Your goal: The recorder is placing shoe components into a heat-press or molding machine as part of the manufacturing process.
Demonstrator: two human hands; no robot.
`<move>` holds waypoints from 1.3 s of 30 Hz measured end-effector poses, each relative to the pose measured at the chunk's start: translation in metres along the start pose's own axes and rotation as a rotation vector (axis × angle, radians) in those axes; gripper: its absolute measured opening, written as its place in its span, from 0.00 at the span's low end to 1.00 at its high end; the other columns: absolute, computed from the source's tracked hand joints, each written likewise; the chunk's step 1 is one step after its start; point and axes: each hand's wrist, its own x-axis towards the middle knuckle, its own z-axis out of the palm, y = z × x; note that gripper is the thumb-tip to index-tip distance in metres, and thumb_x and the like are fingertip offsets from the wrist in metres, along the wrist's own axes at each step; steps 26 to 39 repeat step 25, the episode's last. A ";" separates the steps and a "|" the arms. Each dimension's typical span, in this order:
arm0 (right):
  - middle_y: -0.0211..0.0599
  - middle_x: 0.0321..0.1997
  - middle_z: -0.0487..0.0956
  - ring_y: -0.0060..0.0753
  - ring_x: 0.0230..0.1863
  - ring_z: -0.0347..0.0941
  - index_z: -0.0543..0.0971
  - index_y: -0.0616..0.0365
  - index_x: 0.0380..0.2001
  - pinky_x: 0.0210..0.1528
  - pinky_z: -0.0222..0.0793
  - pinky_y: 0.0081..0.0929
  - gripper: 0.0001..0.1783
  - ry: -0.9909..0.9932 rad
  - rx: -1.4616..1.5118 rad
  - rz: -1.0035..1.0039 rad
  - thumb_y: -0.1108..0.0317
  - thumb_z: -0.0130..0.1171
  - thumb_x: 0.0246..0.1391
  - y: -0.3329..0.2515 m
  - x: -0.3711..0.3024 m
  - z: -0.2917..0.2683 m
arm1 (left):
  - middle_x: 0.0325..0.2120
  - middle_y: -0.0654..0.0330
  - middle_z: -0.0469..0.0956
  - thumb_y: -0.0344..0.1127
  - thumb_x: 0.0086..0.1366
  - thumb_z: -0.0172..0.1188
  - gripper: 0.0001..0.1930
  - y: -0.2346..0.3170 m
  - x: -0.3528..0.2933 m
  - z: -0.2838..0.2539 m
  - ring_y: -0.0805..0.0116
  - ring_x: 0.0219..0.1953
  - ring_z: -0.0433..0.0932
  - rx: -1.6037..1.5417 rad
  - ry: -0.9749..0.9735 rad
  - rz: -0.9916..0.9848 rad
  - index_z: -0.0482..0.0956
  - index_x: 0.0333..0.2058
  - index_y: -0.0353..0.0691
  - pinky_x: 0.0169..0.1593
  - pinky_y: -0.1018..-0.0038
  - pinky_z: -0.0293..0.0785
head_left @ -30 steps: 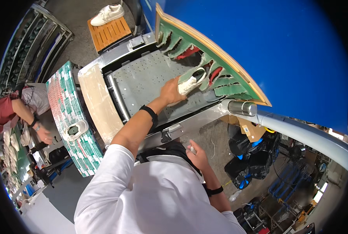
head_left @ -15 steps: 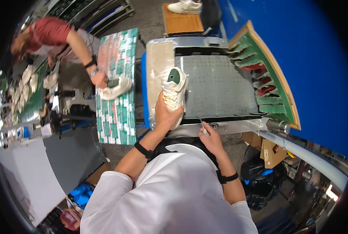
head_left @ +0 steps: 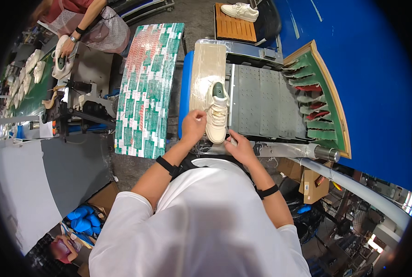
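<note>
A cream sneaker (head_left: 218, 117) with a green insole rests on the beige strip (head_left: 207, 62) at the conveyor's left edge, its toe toward me. Beside its left flank is my left hand (head_left: 194, 125), fingers curled closed; whether a small thing is pinched in them is hidden. My right hand (head_left: 239, 147) is closed near the right of the toe, around a small tool with a pale handle (head_left: 233, 142). Most of that tool is covered by the fingers.
Right of the sneaker runs a grey slatted conveyor (head_left: 256, 99) toward a green flap curtain (head_left: 323, 101) in a wooden frame. A table with green-and-white patterned covering (head_left: 146, 99) stands left. Beyond it, a co-worker's hand (head_left: 67, 47) holds a shoe (head_left: 61, 64). Another sneaker (head_left: 239, 11) sits on an orange slatted board (head_left: 233, 27).
My left hand has let go of the sneaker, which now stands on the strip. My right hand has come closer to its toe. The co-worker's shoe has left the patterned table for the far left.
</note>
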 end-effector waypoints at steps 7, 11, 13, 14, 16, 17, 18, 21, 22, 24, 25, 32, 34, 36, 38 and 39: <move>0.51 0.51 0.83 0.52 0.53 0.81 0.73 0.71 0.66 0.58 0.75 0.39 0.39 0.056 -0.097 -0.117 0.59 0.69 0.56 -0.015 -0.004 0.006 | 0.39 0.51 0.86 0.36 0.65 0.71 0.17 -0.004 0.053 0.010 0.57 0.43 0.85 0.055 0.102 0.264 0.82 0.50 0.37 0.48 0.64 0.79; 0.55 0.51 0.82 0.59 0.54 0.79 0.72 0.70 0.67 0.59 0.74 0.44 0.41 0.082 -0.199 -0.241 0.60 0.70 0.54 -0.036 0.010 0.002 | 0.31 0.57 0.85 0.34 0.67 0.69 0.12 0.013 0.063 -0.015 0.69 0.34 0.85 0.001 -0.189 0.017 0.84 0.45 0.33 0.39 0.71 0.78; 0.56 0.50 0.82 0.59 0.53 0.78 0.72 0.70 0.66 0.59 0.73 0.47 0.41 0.059 -0.235 -0.262 0.60 0.70 0.53 -0.053 0.017 0.001 | 0.31 0.60 0.84 0.34 0.68 0.68 0.10 -0.006 0.071 -0.020 0.72 0.33 0.83 -0.173 -0.269 -0.057 0.84 0.43 0.33 0.38 0.73 0.78; 0.56 0.50 0.82 0.59 0.53 0.78 0.72 0.70 0.66 0.59 0.73 0.47 0.41 0.057 -0.238 -0.271 0.60 0.70 0.53 -0.055 0.025 -0.001 | 0.30 0.62 0.84 0.33 0.69 0.67 0.08 -0.007 0.082 -0.024 0.75 0.31 0.81 -0.351 -0.328 -0.115 0.85 0.41 0.34 0.36 0.74 0.77; 0.56 0.52 0.82 0.58 0.54 0.78 0.71 0.71 0.68 0.61 0.71 0.46 0.41 0.052 -0.389 -0.398 0.62 0.69 0.53 -0.059 0.038 -0.003 | 0.31 0.65 0.82 0.32 0.70 0.65 0.09 -0.007 0.097 -0.029 0.78 0.31 0.79 -0.551 -0.333 -0.312 0.85 0.44 0.34 0.36 0.77 0.76; 0.55 0.48 0.80 0.56 0.51 0.77 0.72 0.72 0.66 0.60 0.69 0.49 0.43 0.079 -0.419 -0.442 0.59 0.70 0.50 -0.059 0.036 0.001 | 0.32 0.64 0.82 0.33 0.70 0.65 0.10 -0.006 0.097 -0.030 0.76 0.32 0.80 -0.426 -0.243 -0.259 0.84 0.45 0.34 0.38 0.77 0.77; 0.55 0.48 0.80 0.56 0.51 0.77 0.72 0.72 0.66 0.60 0.69 0.49 0.43 0.069 -0.418 -0.443 0.59 0.70 0.50 -0.059 0.042 0.000 | 0.32 0.64 0.82 0.34 0.70 0.66 0.12 -0.005 0.099 -0.031 0.75 0.34 0.81 -0.300 -0.154 -0.207 0.83 0.47 0.33 0.40 0.76 0.79; 0.53 0.47 0.80 0.55 0.52 0.76 0.72 0.72 0.65 0.61 0.69 0.49 0.45 0.116 -0.564 -0.597 0.58 0.72 0.47 -0.056 0.061 -0.003 | 0.52 0.47 0.80 0.44 0.62 0.74 0.34 0.022 0.110 -0.018 0.57 0.55 0.81 -0.046 -0.167 0.106 0.76 0.62 0.33 0.60 0.65 0.77; 0.53 0.47 0.80 0.55 0.52 0.76 0.72 0.72 0.65 0.61 0.69 0.49 0.45 0.108 -0.563 -0.589 0.58 0.72 0.47 -0.054 0.061 -0.002 | 0.59 0.41 0.77 0.50 0.58 0.77 0.43 0.030 0.110 -0.013 0.51 0.62 0.78 0.034 -0.139 0.324 0.72 0.67 0.34 0.65 0.61 0.74; 0.52 0.50 0.80 0.54 0.54 0.76 0.72 0.71 0.66 0.62 0.67 0.48 0.45 0.066 -0.671 -0.596 0.59 0.73 0.46 -0.053 0.065 -0.002 | 0.66 0.40 0.69 0.52 0.57 0.78 0.48 0.035 0.118 -0.007 0.48 0.68 0.70 0.042 -0.273 0.248 0.68 0.71 0.37 0.71 0.61 0.66; 0.52 0.50 0.80 0.54 0.54 0.76 0.72 0.71 0.66 0.62 0.67 0.48 0.45 0.055 -0.673 -0.595 0.59 0.73 0.46 -0.052 0.066 -0.005 | 0.72 0.39 0.61 0.55 0.56 0.78 0.53 0.036 0.122 -0.005 0.45 0.75 0.61 0.052 -0.411 0.181 0.64 0.74 0.39 0.76 0.61 0.59; 0.52 0.50 0.80 0.54 0.54 0.76 0.72 0.71 0.66 0.62 0.67 0.48 0.45 0.055 -0.673 -0.595 0.59 0.73 0.46 -0.052 0.066 -0.005 | 0.72 0.39 0.61 0.55 0.56 0.78 0.53 0.036 0.122 -0.005 0.45 0.75 0.61 0.052 -0.411 0.181 0.64 0.74 0.39 0.76 0.61 0.59; 0.52 0.50 0.80 0.54 0.54 0.76 0.72 0.71 0.66 0.62 0.67 0.48 0.45 0.055 -0.673 -0.595 0.59 0.73 0.46 -0.052 0.066 -0.005 | 0.72 0.39 0.61 0.55 0.56 0.78 0.53 0.036 0.122 -0.005 0.45 0.75 0.61 0.052 -0.411 0.181 0.64 0.74 0.39 0.76 0.61 0.59; 0.52 0.50 0.80 0.54 0.54 0.76 0.72 0.71 0.66 0.62 0.67 0.48 0.45 0.055 -0.673 -0.595 0.59 0.73 0.46 -0.052 0.066 -0.005 | 0.72 0.39 0.61 0.55 0.56 0.78 0.53 0.036 0.122 -0.005 0.45 0.75 0.61 0.052 -0.411 0.181 0.64 0.74 0.39 0.76 0.61 0.59; 0.52 0.50 0.80 0.54 0.54 0.76 0.72 0.71 0.66 0.62 0.67 0.48 0.45 0.055 -0.673 -0.595 0.59 0.73 0.46 -0.052 0.066 -0.005 | 0.72 0.39 0.61 0.55 0.56 0.78 0.53 0.036 0.122 -0.005 0.45 0.75 0.61 0.052 -0.411 0.181 0.64 0.74 0.39 0.76 0.61 0.59; 0.52 0.50 0.80 0.54 0.54 0.76 0.72 0.71 0.66 0.62 0.67 0.48 0.45 0.055 -0.673 -0.595 0.59 0.73 0.46 -0.052 0.066 -0.005 | 0.72 0.39 0.61 0.55 0.56 0.78 0.53 0.036 0.122 -0.005 0.45 0.75 0.61 0.052 -0.411 0.181 0.64 0.74 0.39 0.76 0.61 0.59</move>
